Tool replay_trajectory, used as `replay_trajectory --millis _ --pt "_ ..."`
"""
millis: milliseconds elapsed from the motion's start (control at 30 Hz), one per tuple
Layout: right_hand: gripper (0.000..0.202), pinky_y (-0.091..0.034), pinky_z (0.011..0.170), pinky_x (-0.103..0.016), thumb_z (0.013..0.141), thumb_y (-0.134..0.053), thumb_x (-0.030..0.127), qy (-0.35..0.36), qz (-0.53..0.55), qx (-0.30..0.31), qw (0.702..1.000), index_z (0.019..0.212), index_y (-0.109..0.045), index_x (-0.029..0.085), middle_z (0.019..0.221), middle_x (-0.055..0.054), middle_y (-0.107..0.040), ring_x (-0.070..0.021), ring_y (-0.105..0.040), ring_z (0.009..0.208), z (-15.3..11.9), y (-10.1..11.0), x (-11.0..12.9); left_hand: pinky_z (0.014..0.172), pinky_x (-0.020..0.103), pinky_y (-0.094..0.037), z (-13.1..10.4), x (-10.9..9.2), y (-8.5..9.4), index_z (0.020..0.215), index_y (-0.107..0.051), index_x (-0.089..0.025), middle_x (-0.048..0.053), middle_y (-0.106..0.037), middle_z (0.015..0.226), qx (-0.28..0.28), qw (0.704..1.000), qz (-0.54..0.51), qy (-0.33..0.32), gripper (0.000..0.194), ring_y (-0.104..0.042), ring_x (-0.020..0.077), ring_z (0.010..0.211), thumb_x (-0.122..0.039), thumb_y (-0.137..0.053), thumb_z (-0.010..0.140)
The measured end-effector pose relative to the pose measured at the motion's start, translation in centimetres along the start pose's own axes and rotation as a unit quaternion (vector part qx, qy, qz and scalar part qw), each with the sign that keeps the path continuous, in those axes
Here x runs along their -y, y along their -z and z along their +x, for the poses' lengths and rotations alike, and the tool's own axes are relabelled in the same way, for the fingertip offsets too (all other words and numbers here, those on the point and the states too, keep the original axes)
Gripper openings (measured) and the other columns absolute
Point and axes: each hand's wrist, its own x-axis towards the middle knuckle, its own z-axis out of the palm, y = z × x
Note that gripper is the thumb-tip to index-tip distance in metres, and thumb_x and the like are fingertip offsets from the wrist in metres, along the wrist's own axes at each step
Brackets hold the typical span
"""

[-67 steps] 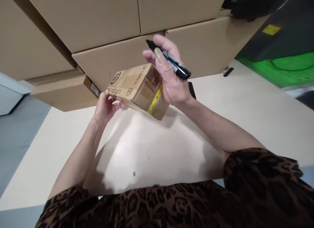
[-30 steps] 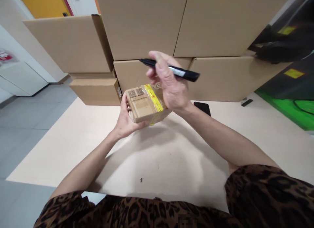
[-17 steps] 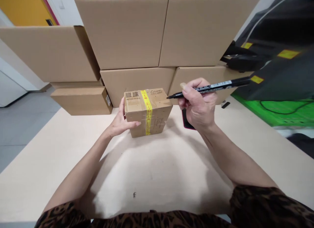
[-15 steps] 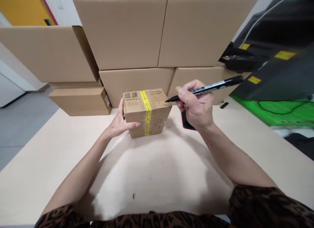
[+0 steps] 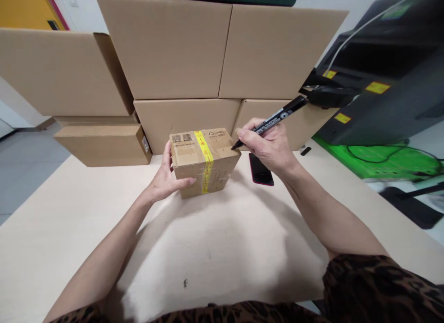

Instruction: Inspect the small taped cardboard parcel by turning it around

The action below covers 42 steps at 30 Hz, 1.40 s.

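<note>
A small cardboard box point(image 5: 187, 158) with yellow printed tape stands on the pale table point(image 5: 215, 239). My left hand point(image 5: 164, 179) grips its left side, thumb on the front face and fingers around the far side. In my right hand point(image 5: 265, 145) is a black marker point(image 5: 280, 115), held like a pen and slanting up to the right. The marker's tip is at the right part of the box's top face; whether it touches cannot be told. Just right of the box lies a dark phone point(image 5: 261, 170) with a red edge, below my right hand.
Large cardboard boxes point(image 5: 166, 50) are stacked behind. A flatter box point(image 5: 100, 145) lies at the left. A small black piece point(image 5: 305, 151), perhaps a cap, is on the right. Beyond the table are a green surface point(image 5: 360, 161) and a dark machine point(image 5: 398, 96).
My right hand has moved slightly left and turned the marker steeper, its tip lower at the box top. More of the phone shows. The whole view has shifted a little.
</note>
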Motion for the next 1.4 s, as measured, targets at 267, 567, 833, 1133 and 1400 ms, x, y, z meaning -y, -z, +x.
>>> replay_trajectory --millis 267,567,833,1133,1400 --pt "0.008 -0.05 0.06 -0.028 0.1 -0.07 0.023 0.125 -0.182 0.068 0.973 0.093 -0.074 0.026 0.078 0.0 -0.072 -0.0142 -0.063 0.064 -6.4 4.0 0.4 0.129 0.073 -0.033 0.3 0.0 0.1 0.176 -0.009 -0.035 0.021 -0.046 0.169 -0.002 1.0 0.006 -0.015 0.147 -0.046 0.0469 0.155 -0.054 -0.1 0.063" --pt "0.031 -0.053 0.071 -0.034 0.099 -0.051 -0.002 0.084 -0.447 0.385 0.803 0.101 -0.078 0.013 0.085 -0.01 -0.068 -0.0208 -0.065 0.073 -14.8 2.3 -5.4 0.13 0.066 -0.039 1.3 1.4 0.6 0.176 -0.005 -0.032 0.022 -0.04 0.174 0.041 0.995 -0.085 0.039 0.15 -0.042 0.0467 0.16 -0.05 -0.102 0.063" --pt "0.049 -0.057 0.11 -0.044 0.103 -0.044 0.009 -0.118 -0.396 0.312 0.856 0.142 -0.07 0.021 0.139 -0.017 -0.072 -0.0278 -0.07 0.126 -14.2 3.1 -7.5 0.137 0.067 -0.02 0.5 1.2 0.7 0.175 0.007 -0.035 0.02 -0.015 0.184 0.028 0.997 -0.054 0.048 0.158 -0.017 0.0457 0.17 -0.074 -0.096 0.061" --pt "0.107 -0.039 0.12 -0.064 0.084 -0.075 0.067 -0.449 -0.437 0.079 0.775 0.167 -0.034 0.013 0.156 -0.032 -0.053 -0.051 -0.048 0.15 -8.8 6.4 -11.8 0.138 0.068 -0.001 -0.7 0.0 0.3 0.17 0.007 -0.055 -0.001 0.001 0.186 -0.127 0.982 0.049 -0.128 0.119 0.007 0.0364 0.174 -0.083 -0.071 0.085" --pt "0.113 -0.056 0.106 -0.053 0.052 -0.102 0.04 -0.485 -0.266 -0.053 0.832 0.147 -0.048 0.012 0.134 -0.025 -0.07 -0.0401 -0.068 0.126 -8.1 7.8 -14.3 0.14 0.065 -0.011 -2.6 -3.0 -2.7 0.171 0.005 -0.05 -0.001 -0.007 0.185 -0.152 0.945 0.137 -0.255 0.106 -0.007 0.0399 0.173 -0.068 -0.068 0.095"
